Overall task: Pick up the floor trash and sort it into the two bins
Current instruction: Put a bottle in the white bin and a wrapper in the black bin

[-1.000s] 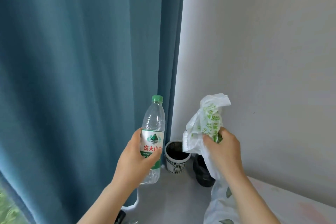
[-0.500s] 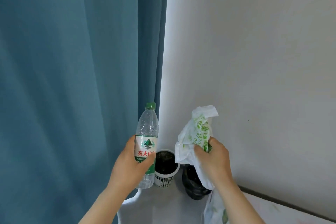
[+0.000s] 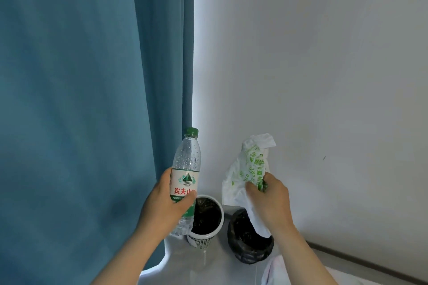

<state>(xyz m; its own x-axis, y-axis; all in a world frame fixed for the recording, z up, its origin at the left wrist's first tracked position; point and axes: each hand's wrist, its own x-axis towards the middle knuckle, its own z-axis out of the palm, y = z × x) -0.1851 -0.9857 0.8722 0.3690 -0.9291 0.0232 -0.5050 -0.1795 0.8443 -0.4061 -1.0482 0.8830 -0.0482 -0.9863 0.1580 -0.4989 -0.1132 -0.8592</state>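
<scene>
My left hand (image 3: pixel 162 206) grips a clear plastic water bottle (image 3: pixel 186 164) with a green cap, held upright above the left edge of a white mesh bin (image 3: pixel 203 239) with a dark liner. My right hand (image 3: pixel 272 196) clutches a crumpled white plastic bag (image 3: pixel 245 173) with green print, just above a black bin (image 3: pixel 249 250) lined with a black bag. The two bins stand side by side on the floor in the corner.
A blue curtain (image 3: pixel 92 99) hangs along the left, down to the floor beside the white bin. A pale wall (image 3: pixel 324 76) with a dark skirting strip (image 3: pixel 370 264) runs behind the bins. A bit of white cloth (image 3: pixel 273 271) shows at the bottom right.
Both bins now lie closer beneath my hands and look larger. My hands keep the same grips on the bottle and the bag, and the bag now hangs right over the black bin.
</scene>
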